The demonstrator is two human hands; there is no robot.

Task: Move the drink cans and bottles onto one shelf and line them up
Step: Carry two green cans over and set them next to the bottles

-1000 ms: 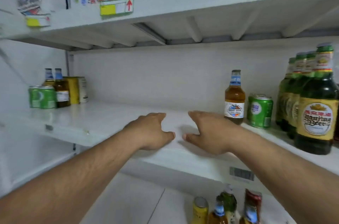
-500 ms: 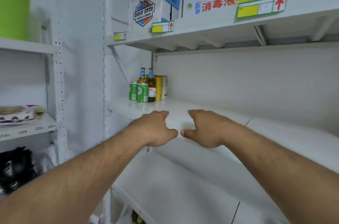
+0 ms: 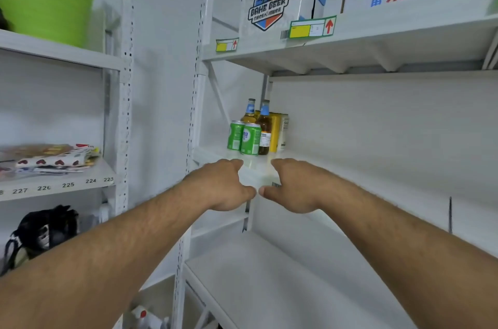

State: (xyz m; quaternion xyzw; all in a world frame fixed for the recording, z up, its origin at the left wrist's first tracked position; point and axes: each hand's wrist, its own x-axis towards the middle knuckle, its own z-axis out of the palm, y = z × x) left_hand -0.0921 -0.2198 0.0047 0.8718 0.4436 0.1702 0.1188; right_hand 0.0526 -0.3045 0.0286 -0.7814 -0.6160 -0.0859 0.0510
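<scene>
Two green cans [image 3: 244, 137] stand upright, touching, at the shelf's [image 3: 336, 175] left end. Two amber bottles [image 3: 258, 123] with blue neck labels stand just behind them.

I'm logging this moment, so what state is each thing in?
Left hand: empty, fingers loosely curled.
Right hand: empty, fingers loosely curled.
Green cans: upright, side by side.
Brown bottles: upright, capped, behind the cans.
Yellow cans: upright, at the back.
</scene>
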